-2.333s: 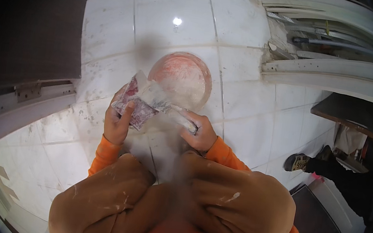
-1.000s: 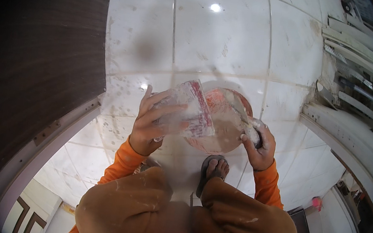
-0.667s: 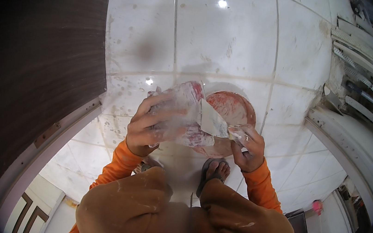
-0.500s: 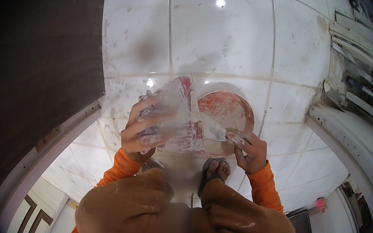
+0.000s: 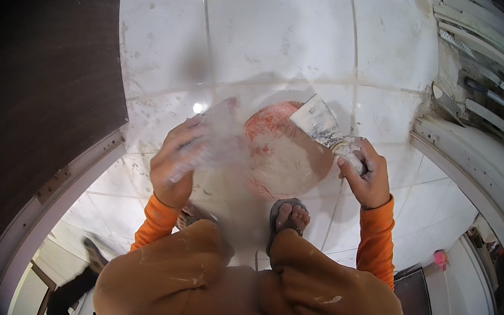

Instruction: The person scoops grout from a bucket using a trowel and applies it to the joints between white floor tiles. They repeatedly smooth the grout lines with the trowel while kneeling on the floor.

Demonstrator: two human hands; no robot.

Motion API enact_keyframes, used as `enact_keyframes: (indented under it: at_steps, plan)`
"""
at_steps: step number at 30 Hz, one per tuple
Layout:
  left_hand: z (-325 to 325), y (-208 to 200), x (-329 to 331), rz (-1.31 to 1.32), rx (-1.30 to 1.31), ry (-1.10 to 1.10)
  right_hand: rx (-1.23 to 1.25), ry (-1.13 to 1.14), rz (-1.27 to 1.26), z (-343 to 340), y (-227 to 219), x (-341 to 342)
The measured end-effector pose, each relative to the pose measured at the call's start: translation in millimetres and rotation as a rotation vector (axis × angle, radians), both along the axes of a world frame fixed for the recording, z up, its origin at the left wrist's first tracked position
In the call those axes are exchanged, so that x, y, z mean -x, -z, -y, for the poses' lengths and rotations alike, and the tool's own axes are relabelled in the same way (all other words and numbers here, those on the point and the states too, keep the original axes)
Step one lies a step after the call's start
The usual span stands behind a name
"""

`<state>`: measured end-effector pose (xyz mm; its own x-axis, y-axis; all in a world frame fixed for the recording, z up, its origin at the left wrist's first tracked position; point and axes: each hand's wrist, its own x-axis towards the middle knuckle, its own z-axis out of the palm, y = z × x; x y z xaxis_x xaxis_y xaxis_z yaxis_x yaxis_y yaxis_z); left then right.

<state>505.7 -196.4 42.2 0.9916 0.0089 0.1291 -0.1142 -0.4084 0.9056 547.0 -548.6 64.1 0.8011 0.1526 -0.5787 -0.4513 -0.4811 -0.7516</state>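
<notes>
My left hand (image 5: 175, 157) grips a whitish bag (image 5: 223, 125) with a reddish edge, smeared by motion, beside the left rim of a red round tub (image 5: 263, 121). Pale powder or paste fills much of the tub, and red wall shows through at its far and left sides. Over the tub's right side, my right hand (image 5: 368, 175) is wrapped round the handle of a wide putty knife (image 5: 319, 122). Its blade is crusted with white and points up and left. A hazy pale dust blurs the area between the bag and my feet.
White floor tiles (image 5: 274, 28) spread around, spotted with residue. A dark panel (image 5: 42, 69) stands at left. Long strips and metal profiles (image 5: 499, 93) lie at right beyond a pale frame (image 5: 460, 151). Another person's dark-clad leg (image 5: 73, 290) shows at lower left.
The putty knife has moved away from the bag, up and right, and its blade has turned upward. The bag has shifted left off the tub. Another person's leg has come into view.
</notes>
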Motion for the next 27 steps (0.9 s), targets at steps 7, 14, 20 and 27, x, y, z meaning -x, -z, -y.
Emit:
enact_keyframes:
  at_steps: [7,14,20,27]
  plan:
    - [-3.8,25.0,49.7,-0.493,0.869,-0.536,0.396,-0.408,0.263,10.3,-25.7,12.0]
    - [-3.1,26.4,70.3,-0.735,1.100,-0.427,0.567,-0.625,0.430,-6.1,-35.9,39.5]
    - [30.7,29.9,96.8,-0.858,1.242,-0.272,0.570,-0.630,0.417,-1.1,-12.2,84.3]
    - [54.4,48.5,123.8,-0.746,1.117,-0.159,0.408,-0.565,0.616,-30.8,34.6,132.4]
